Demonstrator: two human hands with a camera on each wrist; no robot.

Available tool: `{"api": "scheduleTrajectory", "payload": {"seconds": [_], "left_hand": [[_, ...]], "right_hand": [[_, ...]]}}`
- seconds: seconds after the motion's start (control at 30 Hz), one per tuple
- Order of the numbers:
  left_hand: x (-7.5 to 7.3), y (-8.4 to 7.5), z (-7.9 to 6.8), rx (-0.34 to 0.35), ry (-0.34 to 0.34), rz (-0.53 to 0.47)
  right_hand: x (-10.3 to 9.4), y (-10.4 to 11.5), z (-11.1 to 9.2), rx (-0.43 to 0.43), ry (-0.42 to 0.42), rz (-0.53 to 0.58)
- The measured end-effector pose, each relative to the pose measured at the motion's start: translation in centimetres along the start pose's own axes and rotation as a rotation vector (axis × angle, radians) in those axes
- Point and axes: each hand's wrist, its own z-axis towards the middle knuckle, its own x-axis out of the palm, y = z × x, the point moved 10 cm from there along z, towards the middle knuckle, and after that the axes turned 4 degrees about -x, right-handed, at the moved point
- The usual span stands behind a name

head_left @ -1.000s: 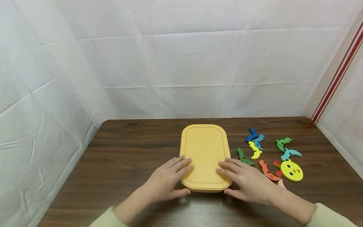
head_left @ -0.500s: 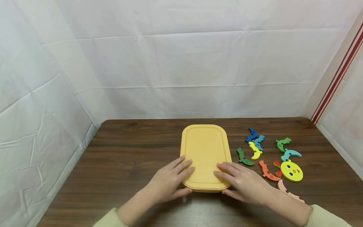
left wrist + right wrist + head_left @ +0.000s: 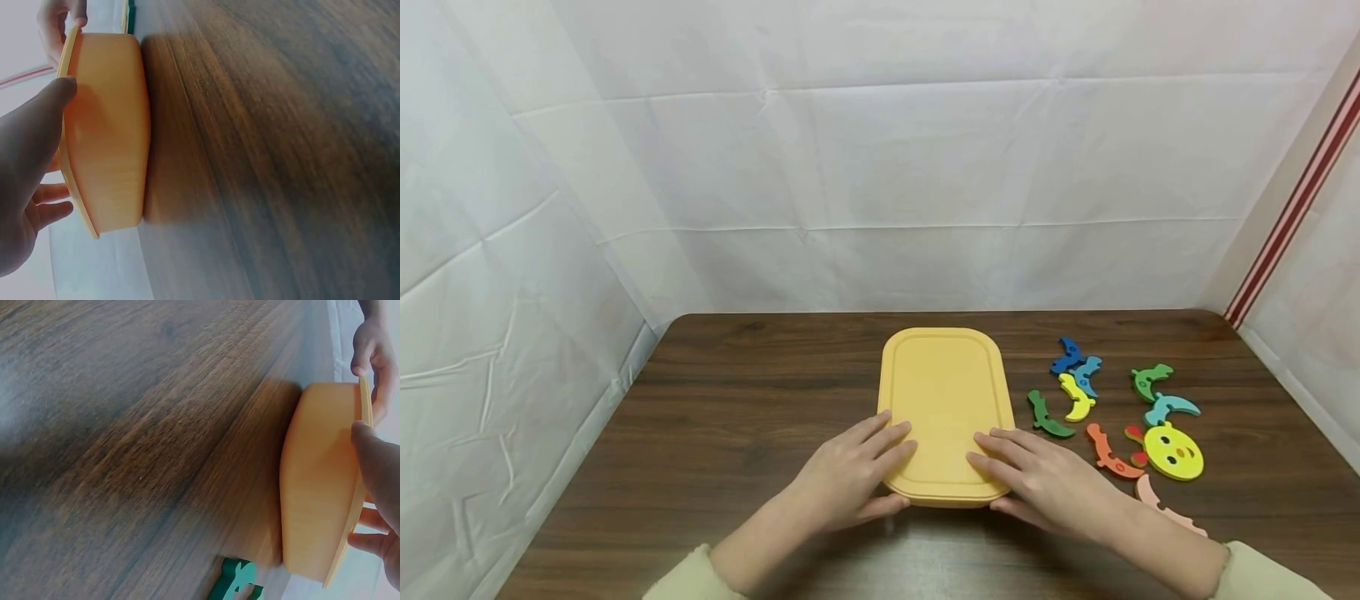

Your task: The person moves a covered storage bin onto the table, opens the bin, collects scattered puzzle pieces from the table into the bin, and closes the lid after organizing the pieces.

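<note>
A yellow rectangular box with rounded corners (image 3: 109,125) sits on the brown table, its matching lid (image 3: 946,375) on top. At its near left corner my left hand (image 3: 846,471) grips the lid, fingers over the top and thumb at the rim. My right hand (image 3: 1048,479) holds the near right corner the same way. In both wrist views the thumb tips meet the lid's edge, and the lid lies on the box all round where it shows. The inside of the box is hidden.
To the right lie several curved toy pieces, among them a dark green one (image 3: 1048,417), a yellow one (image 3: 1077,398), an orange one (image 3: 1111,452) and a pink one (image 3: 1165,504). A yellow smiling face piece (image 3: 1173,452) is beside them. White cloth (image 3: 910,158) hangs behind the table.
Both hands have shifted slightly, with the right hand's fingers a little further in over the lid. The pink piece shows more now. The box and toy pieces stay in place.
</note>
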Motion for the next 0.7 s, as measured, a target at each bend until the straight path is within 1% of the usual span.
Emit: {"api": "scheduleTrajectory", "payload": {"seconds": [0.13, 0.33, 0.47, 0.57, 0.7], "left_hand": [[0.0, 0.0, 0.1, 0.008, 0.004, 0.011], [-0.2, -0.1, 0.2, 0.024, 0.01, 0.023], [-0.5, 0.0, 0.3, 0.027, 0.007, 0.017], [-0.9, 0.1, 0.5, 0.025, -0.002, 0.012], [-1.3, 0.3, 0.6, 0.028, -0.027, -0.002]], "right_hand": [[-0.2, 0.1, -0.1, -0.018, -0.024, -0.006], [-0.4, 0.1, -0.2, -0.026, -0.023, -0.004], [-0.8, 0.0, -0.2, -0.032, -0.04, 0.0], [-1.1, -0.1, -0.1, -0.033, -0.057, 0.0], [-1.3, -0.3, 0.0, -0.03, -0.06, -0.003]]}}
